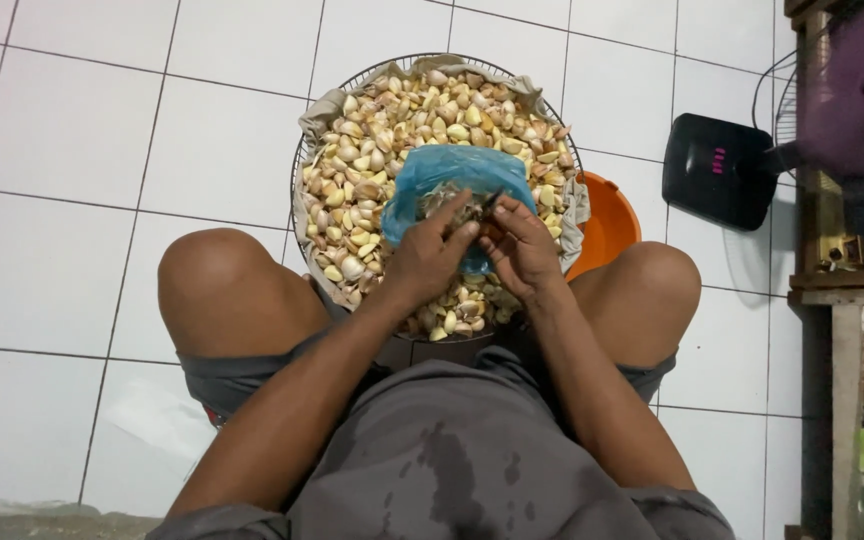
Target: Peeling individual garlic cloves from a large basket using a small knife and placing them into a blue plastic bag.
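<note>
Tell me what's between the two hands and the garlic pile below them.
In the head view, a blue plastic bag lies under the left hand and right hand, over the garlic cloves.

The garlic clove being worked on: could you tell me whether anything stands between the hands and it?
Nothing visible does. The left hand and right hand already meet at the clove, above the blue plastic bag on the garlic basket.

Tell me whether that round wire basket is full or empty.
Full. The wire basket is heaped with garlic cloves across its cloth lining, around the blue plastic bag.
</note>
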